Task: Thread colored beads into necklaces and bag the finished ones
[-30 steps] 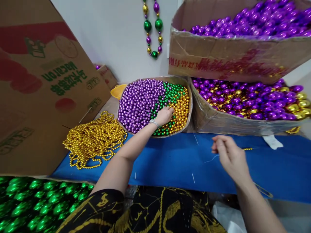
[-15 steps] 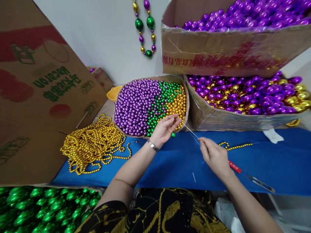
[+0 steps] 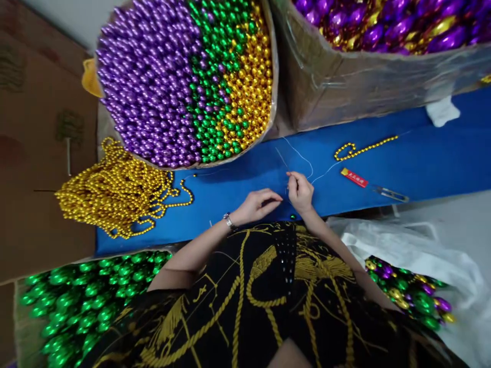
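My left hand and my right hand are close together over the blue cloth, just in front of my body. My right hand pinches a thin needle with white thread trailing back across the cloth to a short string of gold beads. My left hand's fingers are curled toward the needle tip; what they hold is too small to make out. A round carton of purple, green and gold beads sits just beyond both hands.
A heap of gold bead strings lies at the left on the cloth. Thread snips with a red tag lie to the right. A box of large purple and gold beads stands behind. Green beads fill a box at the lower left, and a white bag holds mixed beads.
My left hand left the bead carton and came down to meet my right hand near my body. The view tilted downward, so the wall and upper box dropped out.
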A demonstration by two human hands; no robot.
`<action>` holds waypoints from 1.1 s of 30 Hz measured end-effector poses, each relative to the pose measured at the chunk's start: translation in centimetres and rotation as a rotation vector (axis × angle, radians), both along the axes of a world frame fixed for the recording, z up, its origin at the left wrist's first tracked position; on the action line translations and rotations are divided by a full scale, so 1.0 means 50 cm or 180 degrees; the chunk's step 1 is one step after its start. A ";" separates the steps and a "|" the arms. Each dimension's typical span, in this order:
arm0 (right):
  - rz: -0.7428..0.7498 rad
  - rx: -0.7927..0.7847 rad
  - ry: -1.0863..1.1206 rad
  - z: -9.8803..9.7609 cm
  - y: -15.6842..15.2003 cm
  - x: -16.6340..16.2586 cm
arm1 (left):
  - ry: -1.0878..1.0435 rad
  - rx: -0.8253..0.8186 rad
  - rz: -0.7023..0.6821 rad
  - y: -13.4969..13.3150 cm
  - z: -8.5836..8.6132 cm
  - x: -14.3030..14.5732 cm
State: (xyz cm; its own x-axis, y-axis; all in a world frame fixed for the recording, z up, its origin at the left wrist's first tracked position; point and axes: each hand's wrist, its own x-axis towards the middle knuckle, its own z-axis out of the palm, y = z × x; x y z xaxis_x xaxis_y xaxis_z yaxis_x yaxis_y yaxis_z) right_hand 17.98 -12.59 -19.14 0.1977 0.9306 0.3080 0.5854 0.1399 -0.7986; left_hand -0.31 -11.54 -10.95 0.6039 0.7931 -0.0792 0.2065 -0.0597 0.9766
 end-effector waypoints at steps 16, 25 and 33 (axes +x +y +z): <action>0.0113 0.0447 -0.0599 0.176 -0.046 0.161 | -0.1554 -0.1617 0.1006 0.055 0.016 0.052; 0.0886 0.0683 -0.1161 0.205 -0.068 0.126 | -0.2485 -0.2076 0.1429 0.107 0.096 0.036; 0.0920 0.0742 -0.1304 0.204 -0.067 0.132 | -0.2342 -0.1905 0.1401 0.102 0.094 0.044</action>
